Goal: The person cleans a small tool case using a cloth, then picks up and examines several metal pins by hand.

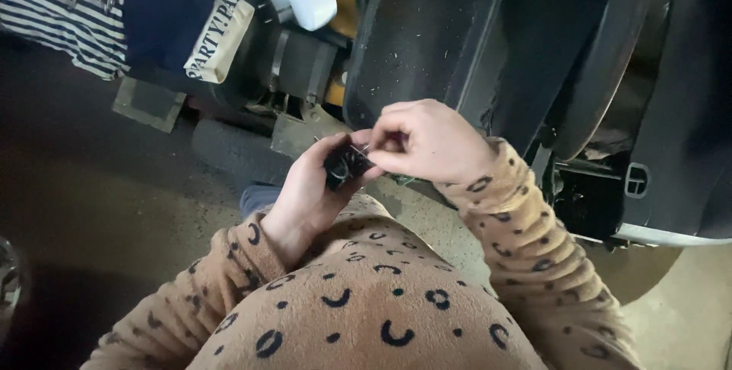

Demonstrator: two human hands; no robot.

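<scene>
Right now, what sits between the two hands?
In the head view, a small dark part with thin wires lies between them: the left hand cups it and the right hand pinches at its top. No bare gap shows.

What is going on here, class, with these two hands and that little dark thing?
A person in a spotted tan top holds a small dark object in the left hand. The right hand pinches at its top, where thin wires seem to stick out. What the object is cannot be told. Both hands are raised in front of a large black machine standing on a gritty floor.
</scene>
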